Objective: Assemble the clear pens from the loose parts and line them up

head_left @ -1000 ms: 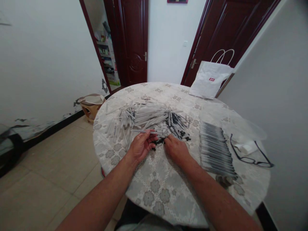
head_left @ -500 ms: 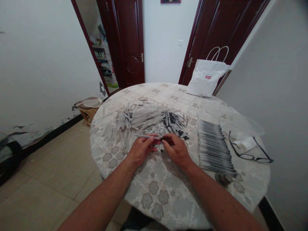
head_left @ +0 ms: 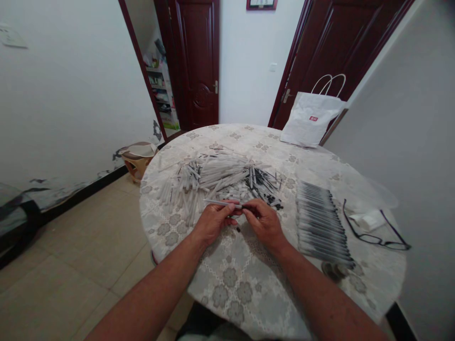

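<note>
My left hand (head_left: 212, 220) is closed around a thin white pen barrel (head_left: 217, 202) that sticks out to the left. My right hand (head_left: 263, 221) pinches a small dark part at the barrel's right end (head_left: 240, 207). Both hands meet just in front of a big heap of white pen barrels (head_left: 209, 177) and black pen parts (head_left: 263, 183) on the round table (head_left: 241, 279). To the right of my right hand lies a neat row of assembled pens (head_left: 320, 221).
Black-framed glasses (head_left: 377, 232) and a clear plastic bag (head_left: 359, 192) lie at the table's right. A white paper bag (head_left: 309, 118) leans at the far edge. A low stool (head_left: 137, 156) stands on the floor at the left; dark doors behind.
My right hand came up from the small black parts and joined the left hand at the barrel's end. The view shifted slightly.
</note>
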A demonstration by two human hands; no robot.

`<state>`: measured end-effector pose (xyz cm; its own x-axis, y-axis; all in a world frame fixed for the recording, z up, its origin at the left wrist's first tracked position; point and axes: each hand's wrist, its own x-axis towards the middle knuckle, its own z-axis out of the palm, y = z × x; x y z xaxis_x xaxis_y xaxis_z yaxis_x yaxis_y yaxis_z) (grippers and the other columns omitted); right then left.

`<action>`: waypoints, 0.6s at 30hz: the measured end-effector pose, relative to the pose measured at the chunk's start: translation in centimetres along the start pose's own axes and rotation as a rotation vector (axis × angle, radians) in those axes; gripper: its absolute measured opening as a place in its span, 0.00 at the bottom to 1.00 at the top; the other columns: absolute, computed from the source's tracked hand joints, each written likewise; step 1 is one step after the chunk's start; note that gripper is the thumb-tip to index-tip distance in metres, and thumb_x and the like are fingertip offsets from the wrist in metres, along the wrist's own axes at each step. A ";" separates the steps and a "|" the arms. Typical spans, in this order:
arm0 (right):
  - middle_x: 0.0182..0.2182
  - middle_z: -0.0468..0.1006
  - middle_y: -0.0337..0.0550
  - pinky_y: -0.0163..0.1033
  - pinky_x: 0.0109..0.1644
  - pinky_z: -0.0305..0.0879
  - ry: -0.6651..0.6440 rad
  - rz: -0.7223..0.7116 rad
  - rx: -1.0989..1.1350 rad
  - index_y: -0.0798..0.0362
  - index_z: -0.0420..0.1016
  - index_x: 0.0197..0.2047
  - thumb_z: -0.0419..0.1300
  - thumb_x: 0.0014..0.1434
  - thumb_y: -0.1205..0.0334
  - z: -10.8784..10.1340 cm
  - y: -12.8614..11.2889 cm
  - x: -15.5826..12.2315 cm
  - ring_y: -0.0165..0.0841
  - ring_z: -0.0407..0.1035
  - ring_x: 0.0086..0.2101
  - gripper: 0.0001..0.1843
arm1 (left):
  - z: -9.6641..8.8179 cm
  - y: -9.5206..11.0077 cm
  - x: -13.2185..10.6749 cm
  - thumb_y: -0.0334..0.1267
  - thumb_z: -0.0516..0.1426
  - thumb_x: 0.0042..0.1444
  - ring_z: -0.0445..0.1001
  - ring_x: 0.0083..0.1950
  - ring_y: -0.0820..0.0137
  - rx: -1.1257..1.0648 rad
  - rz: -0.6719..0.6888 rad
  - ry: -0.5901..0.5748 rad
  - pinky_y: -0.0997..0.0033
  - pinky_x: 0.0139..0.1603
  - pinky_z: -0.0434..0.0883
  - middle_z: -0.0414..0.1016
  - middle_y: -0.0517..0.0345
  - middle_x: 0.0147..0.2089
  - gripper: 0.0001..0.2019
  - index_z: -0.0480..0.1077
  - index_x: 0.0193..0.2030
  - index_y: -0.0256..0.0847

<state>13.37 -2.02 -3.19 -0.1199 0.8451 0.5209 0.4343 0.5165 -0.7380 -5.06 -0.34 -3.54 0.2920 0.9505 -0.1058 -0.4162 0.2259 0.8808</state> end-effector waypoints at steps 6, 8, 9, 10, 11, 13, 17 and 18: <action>0.39 0.79 0.43 0.37 0.41 0.69 0.006 -0.028 -0.016 0.50 0.78 0.43 0.60 0.66 0.63 -0.4 0.1 -0.1 0.33 0.73 0.38 0.06 | 0.2 -0.2 -0.1 0.43 0.70 0.54 0.82 0.41 0.63 -0.024 -0.005 -0.021 0.71 0.33 0.79 0.83 0.41 0.44 0.18 0.80 0.47 0.32; 0.40 0.79 0.43 0.37 0.41 0.69 0.007 -0.044 -0.017 0.50 0.78 0.43 0.60 0.65 0.64 -0.5 0.0 -0.1 0.33 0.73 0.39 0.05 | 0.3 -0.1 -0.1 0.43 0.70 0.54 0.82 0.41 0.63 -0.041 -0.011 -0.024 0.71 0.34 0.79 0.83 0.42 0.43 0.18 0.80 0.47 0.32; 0.40 0.78 0.43 0.37 0.41 0.69 0.009 -0.048 -0.015 0.50 0.78 0.43 0.60 0.65 0.64 -0.5 0.0 -0.1 0.33 0.73 0.39 0.05 | 0.3 -0.1 -0.1 0.43 0.70 0.53 0.82 0.41 0.64 -0.052 -0.016 -0.028 0.71 0.34 0.79 0.83 0.42 0.42 0.19 0.80 0.46 0.32; 0.40 0.78 0.43 0.37 0.41 0.69 0.011 -0.048 -0.014 0.50 0.78 0.43 0.60 0.65 0.64 -0.5 0.0 -0.1 0.33 0.73 0.39 0.06 | 0.3 -0.1 -0.1 0.43 0.70 0.53 0.82 0.40 0.64 -0.063 -0.023 -0.033 0.71 0.34 0.79 0.83 0.42 0.41 0.19 0.80 0.47 0.32; 0.40 0.78 0.43 0.37 0.41 0.69 0.014 -0.046 -0.014 0.50 0.78 0.43 0.60 0.65 0.64 -0.5 -0.1 -0.2 0.33 0.73 0.39 0.06 | 0.3 -0.1 -0.1 0.43 0.70 0.53 0.82 0.40 0.64 -0.074 -0.029 -0.039 0.71 0.34 0.79 0.83 0.43 0.41 0.19 0.80 0.47 0.32; 0.39 0.79 0.44 0.37 0.41 0.69 0.014 -0.036 -0.017 0.50 0.78 0.43 0.60 0.65 0.63 -0.4 -0.2 -0.2 0.33 0.73 0.38 0.06 | 0.2 -0.1 -0.1 0.43 0.70 0.53 0.82 0.40 0.65 -0.081 -0.031 -0.045 0.71 0.34 0.79 0.83 0.43 0.40 0.19 0.80 0.47 0.32; 0.37 0.79 0.42 0.37 0.39 0.68 0.006 -0.009 -0.001 0.50 0.78 0.43 0.61 0.65 0.61 -0.2 -0.1 -0.1 0.32 0.72 0.35 0.06 | 0.2 -0.1 -0.2 0.43 0.70 0.53 0.81 0.39 0.65 -0.061 -0.004 -0.034 0.71 0.34 0.78 0.83 0.44 0.40 0.19 0.80 0.46 0.32; 0.37 0.79 0.42 0.36 0.38 0.68 0.001 -0.005 0.001 0.50 0.78 0.43 0.61 0.66 0.60 -0.1 0.0 0.0 0.32 0.72 0.34 0.06 | 0.2 0.0 -0.2 0.44 0.71 0.53 0.81 0.38 0.65 -0.059 -0.001 -0.034 0.71 0.34 0.78 0.82 0.44 0.39 0.19 0.80 0.46 0.32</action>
<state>13.48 -2.07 -3.11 -0.1211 0.8423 0.5252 0.4326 0.5210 -0.7358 -4.91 -0.60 -3.43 0.3206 0.9429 -0.0900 -0.4658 0.2397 0.8518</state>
